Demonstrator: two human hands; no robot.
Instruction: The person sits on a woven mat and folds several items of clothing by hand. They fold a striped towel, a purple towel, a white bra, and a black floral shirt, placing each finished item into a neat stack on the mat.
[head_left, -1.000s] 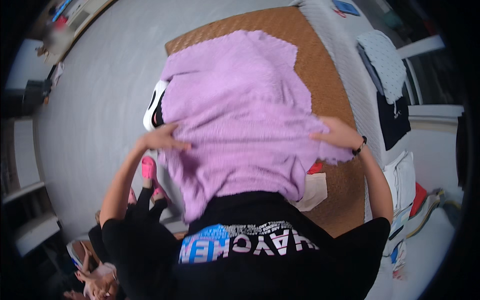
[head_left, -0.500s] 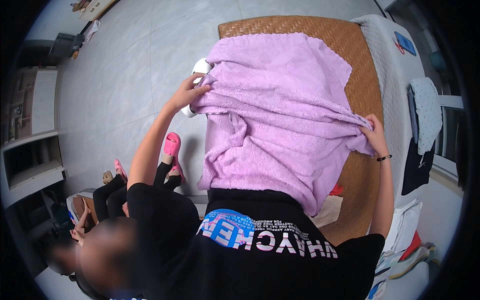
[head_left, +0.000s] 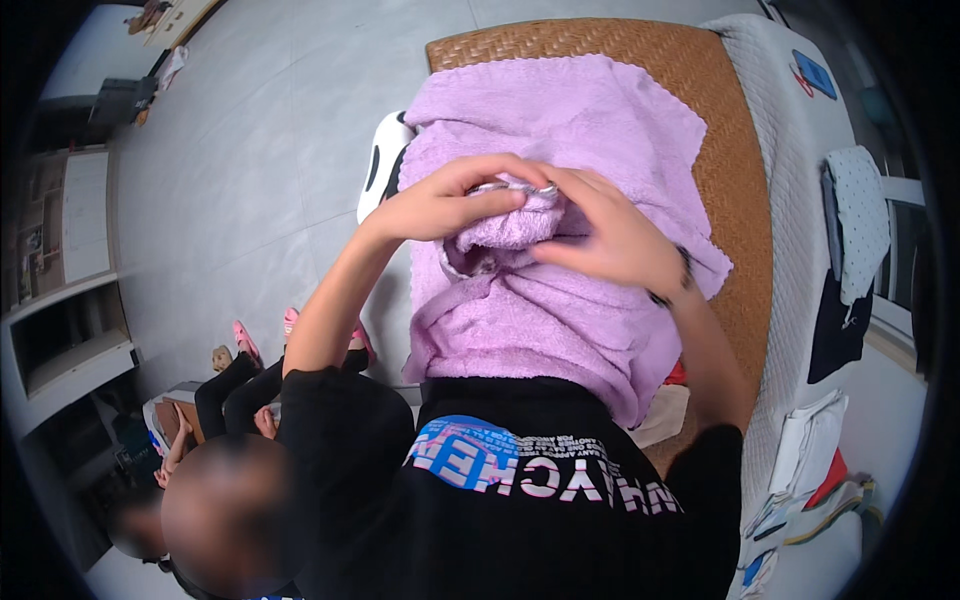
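A lilac terry towel or blanket (head_left: 560,110) lies spread over my lap and the woven mat before me. Its middle is gathered into a rounded bunch between my hands. My left hand (head_left: 450,200) is closed on that bunch, thumb across the top. From the right, my right hand (head_left: 615,235) cups the same bunch, its fingertips meeting those of the left and its thumb below. A dark bead bracelet circles the right wrist. Below the bunch the cloth falls in folds, with a dark hollow under it.
The brown woven mat (head_left: 735,190) extends beyond the cloth. A white rounded object with black openings (head_left: 380,165) stands at its left edge. On the pale quilted cover (head_left: 775,150) lies a blue phone-like device (head_left: 813,74). Folded clothes (head_left: 855,225) are at right. Seated people in pink slippers (head_left: 245,342) are at left.
My hands were wide apart, stretching the cloth sideways. They have come together at the middle, bunching the cloth between them. More of the white object at left shows.
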